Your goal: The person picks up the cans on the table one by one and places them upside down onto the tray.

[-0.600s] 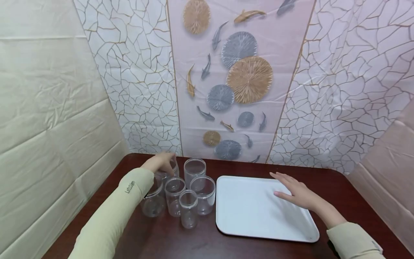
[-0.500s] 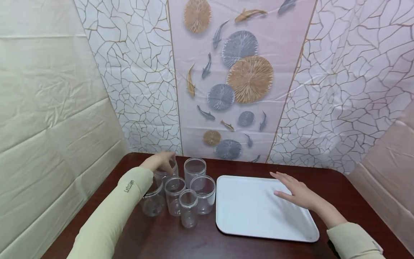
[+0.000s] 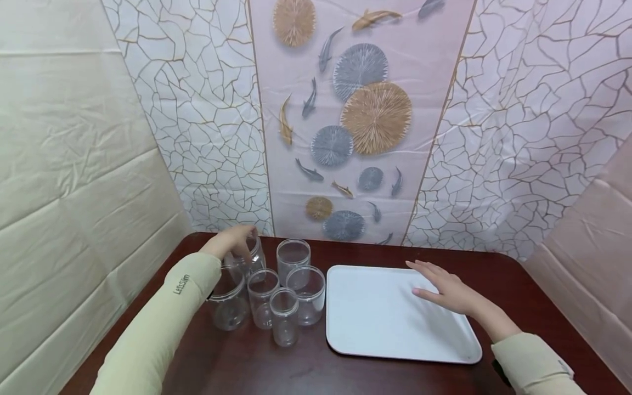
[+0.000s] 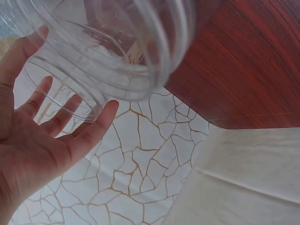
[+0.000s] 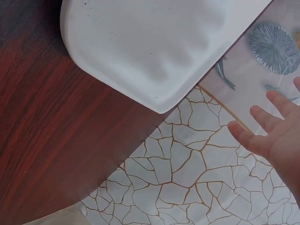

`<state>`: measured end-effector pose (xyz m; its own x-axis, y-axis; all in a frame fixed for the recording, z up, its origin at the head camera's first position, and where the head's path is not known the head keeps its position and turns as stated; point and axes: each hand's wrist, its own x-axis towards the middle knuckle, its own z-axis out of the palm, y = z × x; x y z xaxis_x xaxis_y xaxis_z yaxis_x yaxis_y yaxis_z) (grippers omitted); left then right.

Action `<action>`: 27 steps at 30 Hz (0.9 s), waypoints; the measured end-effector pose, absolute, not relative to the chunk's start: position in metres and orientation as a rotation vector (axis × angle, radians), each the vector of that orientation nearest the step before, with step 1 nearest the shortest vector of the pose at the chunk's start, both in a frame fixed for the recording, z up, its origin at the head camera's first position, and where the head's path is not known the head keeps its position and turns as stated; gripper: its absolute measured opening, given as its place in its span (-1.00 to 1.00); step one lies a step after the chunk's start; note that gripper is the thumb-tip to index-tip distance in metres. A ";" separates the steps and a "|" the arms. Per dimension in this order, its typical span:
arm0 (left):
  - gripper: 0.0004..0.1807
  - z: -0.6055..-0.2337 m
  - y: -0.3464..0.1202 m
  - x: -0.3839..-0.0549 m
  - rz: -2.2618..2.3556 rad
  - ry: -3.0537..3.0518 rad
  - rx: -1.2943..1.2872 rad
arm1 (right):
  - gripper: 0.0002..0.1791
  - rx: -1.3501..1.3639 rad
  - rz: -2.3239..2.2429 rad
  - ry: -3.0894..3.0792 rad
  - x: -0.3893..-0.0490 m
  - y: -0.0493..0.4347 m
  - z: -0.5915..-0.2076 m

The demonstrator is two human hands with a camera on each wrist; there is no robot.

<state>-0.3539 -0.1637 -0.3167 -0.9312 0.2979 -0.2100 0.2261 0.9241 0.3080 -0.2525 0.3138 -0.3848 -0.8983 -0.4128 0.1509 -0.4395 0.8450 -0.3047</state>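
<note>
My left hand (image 3: 231,244) reaches over the back left of a cluster of clear jars. Its thumb and spread fingers curve round the upper part of one clear jar (image 3: 257,255). In the left wrist view, fingertips show through the jar's round mouth (image 4: 61,89), with a bigger-looking clear jar (image 4: 140,70) close to the camera. Several other jars stand upright nearby, among them a wide jar (image 3: 229,310) at the left and a small narrow one (image 3: 285,326) in front. My right hand (image 3: 451,291) hovers with extended fingers above the white tray (image 3: 375,323), holding nothing.
The white tray lies on the dark red table (image 3: 296,373), right of the jars. A patterned cloth backdrop (image 3: 340,181) hangs behind the far table edge, with cream cloth walls (image 3: 89,181) at both sides.
My left hand has shifted slightly left, and the jar at it appears to have moved a little with it. The view has turned slightly; my right hand keeps its place over the tray.
</note>
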 end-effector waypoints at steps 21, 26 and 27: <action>-0.21 -0.316 -0.210 -0.351 0.693 2.986 0.427 | -0.29 0.677 0.524 -2.964 -0.252 0.315 -0.380; -0.22 -0.318 -0.223 -0.349 0.801 2.964 0.431 | -0.29 0.661 0.529 -2.971 -0.251 0.316 -0.374; -0.23 -0.318 -0.225 -0.349 0.830 2.958 0.432 | -0.29 0.664 0.526 -2.973 -0.251 0.317 -0.373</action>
